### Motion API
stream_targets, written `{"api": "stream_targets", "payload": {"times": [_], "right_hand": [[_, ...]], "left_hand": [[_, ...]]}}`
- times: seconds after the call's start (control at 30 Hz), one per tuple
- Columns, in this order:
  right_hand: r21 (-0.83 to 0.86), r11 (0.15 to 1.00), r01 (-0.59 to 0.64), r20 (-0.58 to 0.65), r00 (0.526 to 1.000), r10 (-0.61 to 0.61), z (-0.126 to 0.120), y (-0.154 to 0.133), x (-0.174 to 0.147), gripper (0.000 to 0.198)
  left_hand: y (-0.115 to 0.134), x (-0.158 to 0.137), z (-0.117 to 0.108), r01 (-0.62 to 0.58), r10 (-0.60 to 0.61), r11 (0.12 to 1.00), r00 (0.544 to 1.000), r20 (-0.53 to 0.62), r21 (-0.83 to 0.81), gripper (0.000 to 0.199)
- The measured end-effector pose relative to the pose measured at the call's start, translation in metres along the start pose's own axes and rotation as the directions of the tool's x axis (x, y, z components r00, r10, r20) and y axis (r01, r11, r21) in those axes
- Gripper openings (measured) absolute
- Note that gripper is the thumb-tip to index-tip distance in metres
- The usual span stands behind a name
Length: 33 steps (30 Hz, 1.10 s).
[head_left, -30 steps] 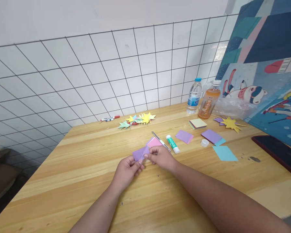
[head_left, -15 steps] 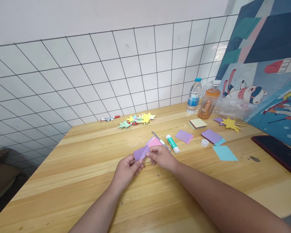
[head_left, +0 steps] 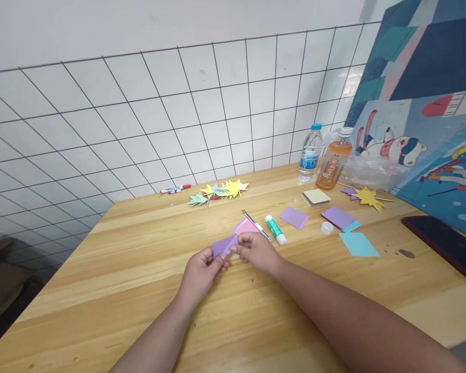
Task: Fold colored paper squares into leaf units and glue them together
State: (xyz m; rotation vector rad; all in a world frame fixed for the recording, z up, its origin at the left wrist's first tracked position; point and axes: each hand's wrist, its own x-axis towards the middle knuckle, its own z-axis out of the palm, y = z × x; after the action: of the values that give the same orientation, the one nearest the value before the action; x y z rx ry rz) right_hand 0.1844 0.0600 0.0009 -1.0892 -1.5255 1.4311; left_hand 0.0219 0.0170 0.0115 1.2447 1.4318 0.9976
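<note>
A piece of purple paper (head_left: 223, 246), partly folded over, is held above the wooden table between my two hands. My left hand (head_left: 204, 267) pinches its lower left edge, thumb on top. At the right edge, my right hand (head_left: 254, 250) grips the fold between thumb and fingers. Just behind them lie pink and purple sheets (head_left: 244, 226), with a slim utility knife (head_left: 257, 226) resting across their right side. A green and white glue stick (head_left: 275, 230) lies to the right of the knife. Fingers hide part of the held paper.
Folded paper leaves (head_left: 233, 189) and markers (head_left: 176, 189) lie at the back. Rightward are purple paper (head_left: 294, 217), a blue sheet (head_left: 359, 244), a glue cap (head_left: 326, 228), a paper stack (head_left: 316, 197), a water bottle (head_left: 309, 155), an orange drink bottle (head_left: 333, 166) and a phone (head_left: 442, 246).
The flap of the purple paper has been folded further over, so the held piece looks narrower. Both hands stay in nearly the same place.
</note>
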Motion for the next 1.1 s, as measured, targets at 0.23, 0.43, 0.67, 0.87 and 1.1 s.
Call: {"api": "stream_targets", "payload": {"times": [0.23,0.43,0.67,0.87,1.1], "right_hand": [[0.031,0.998,-0.06,-0.022,0.998,0.061,-0.002,-0.008,0.0,0.021],[0.002,0.998,-0.062,-0.059,0.996,0.062,-0.007,-0.014,-0.002,0.013],[-0.129,0.971,0.2,-0.023,0.979,-0.205,-0.008,-0.005,-0.004,0.043],[-0.17,0.973,0.154,-0.091,0.981,-0.171,-0.011,-0.001,0.002,0.033],[-0.091,0.992,0.089,-0.076,0.992,-0.096,-0.011,-0.008,0.0,0.034]], "left_hand": [[0.003,0.001,-0.002,0.004,-0.005,1.0,0.999,-0.049,-0.019,0.041],[0.0,0.003,-0.006,-0.01,0.009,0.999,0.999,-0.033,-0.044,0.037],[0.001,0.0,-0.003,-0.013,0.013,1.0,0.999,0.034,0.0,0.033],[0.001,0.0,-0.003,0.004,-0.004,1.0,1.0,-0.01,-0.01,0.035],[0.003,0.0,-0.01,0.015,-0.016,1.0,0.999,-0.032,-0.021,0.038]]}}
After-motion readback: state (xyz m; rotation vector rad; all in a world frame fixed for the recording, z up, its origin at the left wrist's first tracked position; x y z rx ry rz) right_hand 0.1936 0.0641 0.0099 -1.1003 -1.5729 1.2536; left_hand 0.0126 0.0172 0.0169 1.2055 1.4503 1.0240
